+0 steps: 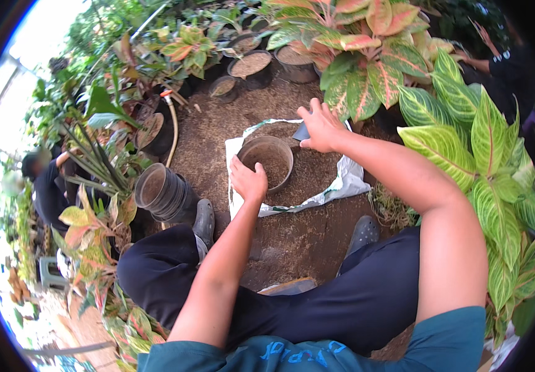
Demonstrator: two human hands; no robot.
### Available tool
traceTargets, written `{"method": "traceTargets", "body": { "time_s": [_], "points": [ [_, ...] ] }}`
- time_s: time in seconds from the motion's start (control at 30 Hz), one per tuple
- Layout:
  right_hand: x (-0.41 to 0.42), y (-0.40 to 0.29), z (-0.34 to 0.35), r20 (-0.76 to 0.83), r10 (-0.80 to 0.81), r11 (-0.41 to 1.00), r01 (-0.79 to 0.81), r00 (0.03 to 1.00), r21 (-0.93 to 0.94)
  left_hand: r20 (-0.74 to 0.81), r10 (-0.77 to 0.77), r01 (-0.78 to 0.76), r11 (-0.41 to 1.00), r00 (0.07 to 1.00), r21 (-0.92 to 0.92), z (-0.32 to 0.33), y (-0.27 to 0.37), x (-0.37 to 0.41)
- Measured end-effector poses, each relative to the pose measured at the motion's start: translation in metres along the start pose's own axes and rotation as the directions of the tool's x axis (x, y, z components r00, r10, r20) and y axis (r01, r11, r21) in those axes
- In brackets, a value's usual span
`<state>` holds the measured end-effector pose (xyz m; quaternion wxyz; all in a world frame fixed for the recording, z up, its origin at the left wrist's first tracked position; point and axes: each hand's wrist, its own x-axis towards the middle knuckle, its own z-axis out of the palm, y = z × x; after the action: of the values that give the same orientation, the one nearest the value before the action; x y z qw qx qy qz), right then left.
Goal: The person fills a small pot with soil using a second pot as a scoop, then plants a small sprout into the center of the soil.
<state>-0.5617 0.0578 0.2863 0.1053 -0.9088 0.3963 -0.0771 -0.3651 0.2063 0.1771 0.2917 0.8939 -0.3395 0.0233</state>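
Observation:
A round dark plastic pot (272,160) stands inside an opened white sack (353,176) of brown potting mix (316,179). My left hand (249,180) lies against the pot's near left rim, with the thumb over the edge. To the upper right of the pot, my right hand (321,125) holds a small dark grey piece (301,132), perhaps a scoop, mostly hidden under the palm. Some soil shows at the bottom of the pot.
Stacked black plastic pots (165,193) stand left by my foot. Soil-filled pots (250,65) line the far side. A hose (173,128) runs along the left. Large potted foliage (490,172) crowds the right. One person (51,186) is at far left, another (511,69) at upper right.

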Motion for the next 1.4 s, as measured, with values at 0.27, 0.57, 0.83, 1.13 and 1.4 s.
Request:
{"method": "traceTargets", "body": {
  "time_s": [0.27, 0.57, 0.83, 1.13, 1.4],
  "points": [
    [0.003, 0.049, 0.061, 0.392, 0.329, 0.940, -0.339, 0.859, -0.046, -0.145, 0.018, -0.033, 0.994, 0.989, -0.106, 0.008, -0.003, -0.008],
    [0.046, 0.022, 0.073, 0.212, -0.366, 0.885, 0.409, 0.906, -0.223, -0.183, 0.015, -0.039, 0.991, 0.983, -0.129, 0.011, -0.008, -0.005],
    [0.066, 0.054, 0.116, 0.212, -0.325, 0.791, 0.388, 0.921, -0.474, -0.148, 0.000, -0.028, 0.982, 0.989, -0.187, 0.002, -0.002, -0.008],
    [0.049, 0.043, 0.106, 0.426, 0.205, 0.971, -0.129, 0.881, -0.201, -0.110, 0.028, -0.053, 0.973, 0.993, -0.225, 0.003, -0.006, -0.012],
    [0.047, 0.051, 0.100, 0.586, 0.322, 0.848, -0.502, 0.744, 0.171, -0.142, 0.034, -0.060, 0.981, 0.989, -0.186, 0.002, -0.014, -0.011]
  ]
}}
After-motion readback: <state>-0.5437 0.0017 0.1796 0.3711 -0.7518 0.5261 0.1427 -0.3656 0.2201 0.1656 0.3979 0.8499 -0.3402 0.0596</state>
